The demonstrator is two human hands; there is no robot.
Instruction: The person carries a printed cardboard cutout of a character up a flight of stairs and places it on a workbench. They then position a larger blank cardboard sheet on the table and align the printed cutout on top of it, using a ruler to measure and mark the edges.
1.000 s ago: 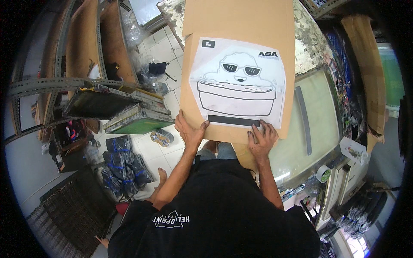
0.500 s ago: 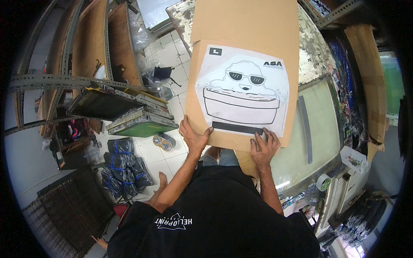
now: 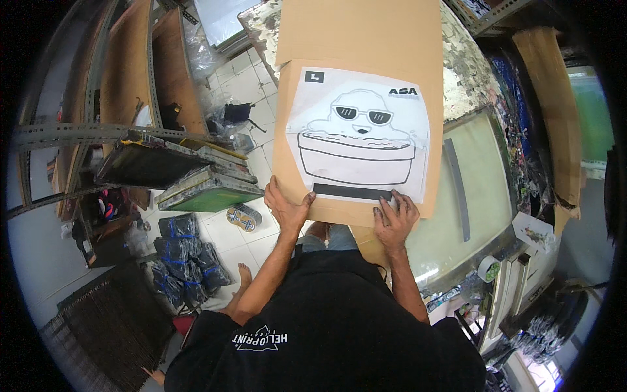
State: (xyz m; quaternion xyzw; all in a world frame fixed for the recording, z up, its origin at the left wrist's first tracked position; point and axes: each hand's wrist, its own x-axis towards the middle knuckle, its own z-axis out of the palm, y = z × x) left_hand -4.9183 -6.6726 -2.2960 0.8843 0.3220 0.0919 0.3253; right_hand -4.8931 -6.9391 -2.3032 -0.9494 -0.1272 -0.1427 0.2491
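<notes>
A brown cardboard sheet lies at the edge of a worn table in front of me. On it is a white paper print with a line drawing of a rounded figure in sunglasses in a tub, above a black bar. My left hand is closed on the cardboard's near left edge, its thumb on top beside the black bar and its fingers at the side. My right hand rests on the print's near right part, fingers slightly bent and apart, fingertips touching the right end of the bar.
To the right lies a framed pale panel with a long grey strip on it. Stacked printing frames stand at left on metal shelving. Black bundles with blue ties and a sandal are on the tiled floor.
The whole scene has shifted slightly left in view. Both hands keep their places on the cardboard and print.
</notes>
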